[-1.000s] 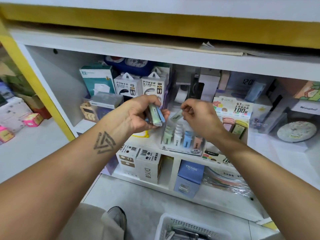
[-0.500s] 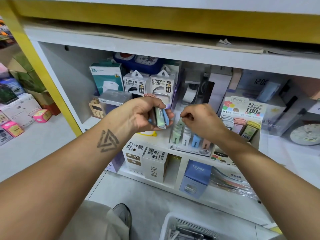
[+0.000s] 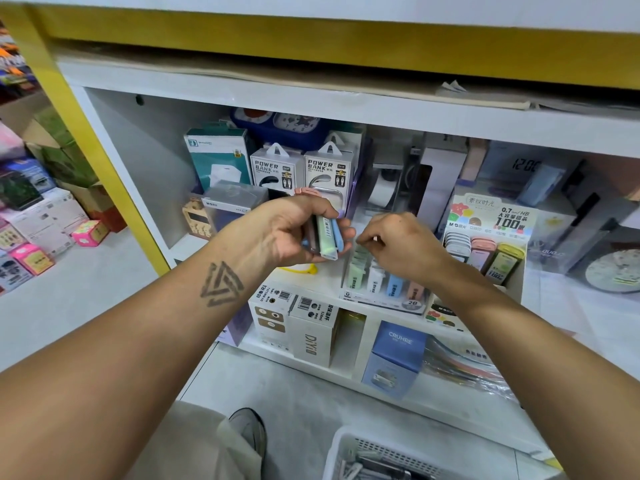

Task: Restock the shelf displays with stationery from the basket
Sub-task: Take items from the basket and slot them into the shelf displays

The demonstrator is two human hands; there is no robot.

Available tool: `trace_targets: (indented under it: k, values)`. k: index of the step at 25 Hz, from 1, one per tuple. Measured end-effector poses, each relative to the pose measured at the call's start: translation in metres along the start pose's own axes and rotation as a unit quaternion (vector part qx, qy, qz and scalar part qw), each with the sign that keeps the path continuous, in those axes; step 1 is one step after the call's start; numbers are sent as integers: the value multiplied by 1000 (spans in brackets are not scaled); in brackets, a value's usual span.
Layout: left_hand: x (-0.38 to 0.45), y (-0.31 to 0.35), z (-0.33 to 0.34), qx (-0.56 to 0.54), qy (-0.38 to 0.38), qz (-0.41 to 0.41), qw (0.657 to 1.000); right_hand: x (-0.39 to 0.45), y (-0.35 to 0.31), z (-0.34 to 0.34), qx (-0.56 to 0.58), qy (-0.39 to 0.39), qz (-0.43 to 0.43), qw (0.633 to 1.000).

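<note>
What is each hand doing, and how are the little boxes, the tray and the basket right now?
left hand: grips a bundle of small cases.
small cases: held upright together, off the shelf.
right hand: fingers curled over the display tray; what it pinches is hidden.
display tray: rows partly filled.
basket: on the floor, items inside.

Pastel lead cases (image 3: 327, 239) held above display tray (image 3: 384, 299).

Basket (image 3: 349, 448) below shelf (image 3: 311, 271)
</note>
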State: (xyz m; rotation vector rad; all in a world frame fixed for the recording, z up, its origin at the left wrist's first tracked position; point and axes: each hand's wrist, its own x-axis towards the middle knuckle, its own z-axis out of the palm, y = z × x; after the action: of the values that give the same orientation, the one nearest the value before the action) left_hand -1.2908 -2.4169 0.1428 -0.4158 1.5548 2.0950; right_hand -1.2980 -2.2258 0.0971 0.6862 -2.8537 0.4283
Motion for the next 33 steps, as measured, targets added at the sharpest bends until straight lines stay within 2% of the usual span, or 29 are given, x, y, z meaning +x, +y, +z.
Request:
trace_targets:
  k: [2,4,5,6,8,9,10,12,17,19,21,23,26,28,30,33]
  values:
    - [-1,0,1,7,-6,2,1000,-1,-1,1,-34,-42,6,999]
    - [-1,0,2,8,-14,4,1000,0,-1,2,-17,-39,25,999]
    - [-1,1,4,9,-18,6,1000,0,-2,-1,51,-12,55,997]
    - [-1,1,6,9,-20,6,1000,0,-5,-6,166,14,96,981]
    - [-2,1,12,9,-15,5,1000,-2,-13,-18,397,34,133,907]
    - [-2,1,16,6,-8,4,1000,-5,-17,-23,443,19,113,889]
    - [-2,1,19,3,2,2,1000,-8,-20,-25,444,0,83,892]
    - [-1,0,25,-6,20,-8,1000,-15,-24,-25,380,-14,55,923]
    - [3,3,35,-63,69,13,996,-24,-20,-28,203,25,-45,978]
    - [4,3,36,-70,79,11,994,-27,-22,-26,159,58,-62,984]
    - [5,2,37,-74,83,1,994,-28,-24,-28,171,63,-69,981]
    - [8,3,33,-89,102,6,991,-28,-23,-35,256,67,-53,963]
    - [10,5,23,-106,123,24,986,-24,-13,-48,425,132,43,895]
    - [9,6,17,-98,117,41,987,-19,-4,-50,456,173,109,866]
    - [4,7,15,-91,115,53,988,-14,6,-43,376,191,143,895]
    - [-3,7,12,-89,106,56,989,-8,14,-25,239,156,128,950]
